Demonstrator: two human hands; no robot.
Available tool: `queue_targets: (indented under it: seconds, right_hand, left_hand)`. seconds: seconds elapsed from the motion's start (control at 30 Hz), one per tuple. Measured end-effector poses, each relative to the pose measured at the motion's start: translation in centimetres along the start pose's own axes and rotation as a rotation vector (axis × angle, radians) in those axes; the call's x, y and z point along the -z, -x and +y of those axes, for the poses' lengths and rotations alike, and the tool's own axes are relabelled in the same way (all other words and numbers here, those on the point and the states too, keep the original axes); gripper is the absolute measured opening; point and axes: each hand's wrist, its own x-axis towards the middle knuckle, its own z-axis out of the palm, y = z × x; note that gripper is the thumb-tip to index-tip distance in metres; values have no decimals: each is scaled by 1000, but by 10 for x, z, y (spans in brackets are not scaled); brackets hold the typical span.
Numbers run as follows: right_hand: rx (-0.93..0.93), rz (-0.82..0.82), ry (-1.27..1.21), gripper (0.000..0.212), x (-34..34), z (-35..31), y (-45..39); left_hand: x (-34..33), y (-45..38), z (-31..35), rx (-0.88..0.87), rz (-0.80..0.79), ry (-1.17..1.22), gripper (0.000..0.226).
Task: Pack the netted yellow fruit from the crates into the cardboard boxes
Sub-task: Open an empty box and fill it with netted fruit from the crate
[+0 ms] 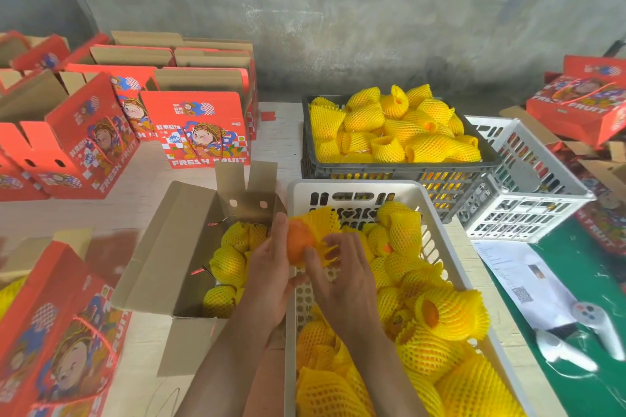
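Evidently soft netting slips: left hand (pixel 271 267) cups the fruit (pixel 299 240), right hand (pixel 342 276) fingers pinch its net (pixel 321 225). Likely bruisable; grip the body, not loose mesh.

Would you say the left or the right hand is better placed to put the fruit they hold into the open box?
Probably the left hand: it cups the fruit beside the open box, while the right hand pinches the netting above the white crate.

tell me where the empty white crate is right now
In the head view the empty white crate sits far right on the table, touching the right side of the black crate of netted fruit.
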Motion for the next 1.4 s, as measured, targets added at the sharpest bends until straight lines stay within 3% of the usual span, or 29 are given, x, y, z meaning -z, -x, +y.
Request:
queue_targets:
  seconds: [0.1,0.17,0.27,0.37,0.47,0.57,0.63,0.7,0.77,0.83,0.93,1.0,1.07,1.1,1.2,1.23,1.33,1.4]
  right_hand:
    - [-168,-31,-148,32,-5,-2,4]
    - [-176,27,-195,14,-6,-2,9]
    - [-125,4,-137,15,-1,3,10]
    - [-51,-129,-60,26,8,10,11]
    - [-108,-189,-82,28,11,5,15]
    - [-279,-82,-180,19,7,-2,17]
    - [-354,50,-264,9,8,-6,13]
    - [-272,127,-229,8,12,-11,6]
    - [-78,119,-137,11,15,-19,5]
    - [94,81,-63,11,14,-26,8]
    - [141,43,-63,12,16,-26,12]
    - [137,68,-12,20,20,-21,12]
    - [103,123,105,36,25,-9,12]
    - [50,110,108,42,27,-2,12]
    - [-222,-117,-299,51,34,9,14]
    - [-283,-112,-441,45,36,13,16]
    - [-364,136,-426,20,47,19,16]
    - [-404,293,-273,25,51,23,16]
  left_hand:
    - [-4,2,-2,-11,9,-59,64]
    - [-4,3,0,46,-4,-8,70]
    - [-2,1,2,133,-80,67,80]
    - [6,-9,-1,96,-62,14,66]
    - [14,-14,0,99,-124,-4,50]
    - [15,-10,-2,57,-102,-44,56]
    - [15,-7,-4,-110,-77,-274,51]
    - [14,-3,-8,-277,-134,-495,33]
    - [12,-3,-15,-386,-124,-614,17]
    - [7,-5,-18,-417,-4,-713,23]
    - [0,-9,-13,-362,51,-581,18]
    - [-7,-9,-11,-265,14,-467,19]
    - [-13,-8,-13,-113,-74,-379,4]
    - [-16,-6,-15,-58,-130,-343,10]
    - [-25,-1,-21,12,-327,-396,25]
    - [-28,-1,-22,17,-364,-403,23]
    - [-34,-2,-25,59,-400,-163,35]
    - [-36,-1,-32,14,-459,-42,52]
